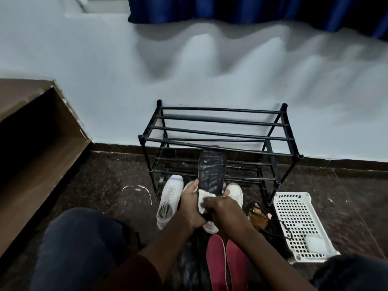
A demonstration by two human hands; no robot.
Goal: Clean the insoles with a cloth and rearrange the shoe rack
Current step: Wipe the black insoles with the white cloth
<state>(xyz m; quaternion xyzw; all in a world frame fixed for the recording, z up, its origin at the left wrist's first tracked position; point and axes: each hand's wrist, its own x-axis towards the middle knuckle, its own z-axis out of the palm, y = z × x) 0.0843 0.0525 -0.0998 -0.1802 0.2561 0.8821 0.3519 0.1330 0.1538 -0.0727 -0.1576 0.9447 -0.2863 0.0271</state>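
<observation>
Knees in dark blue trousers [79,238] frame the bottom of the view, with a pair of flat dark-red foot-shaped pieces [226,261] lying side by side on the dark speckled floor [109,175] between them. Just beyond, the left hand [190,208] grips the near end of a long dark grey insole [212,171], which tilts up and away towards the black metal tube shoe rack [220,131] standing against the pale wall. The right hand [223,207] curls round a crumpled white cloth [202,199] and presses it onto the lower part of the insole. Two white lace-up sneakers [169,202] lie on the floor under the hands, toes towards the rack. A white perforated plastic basket [300,223] sits on the floor to the right, near the rack's front leg.
</observation>
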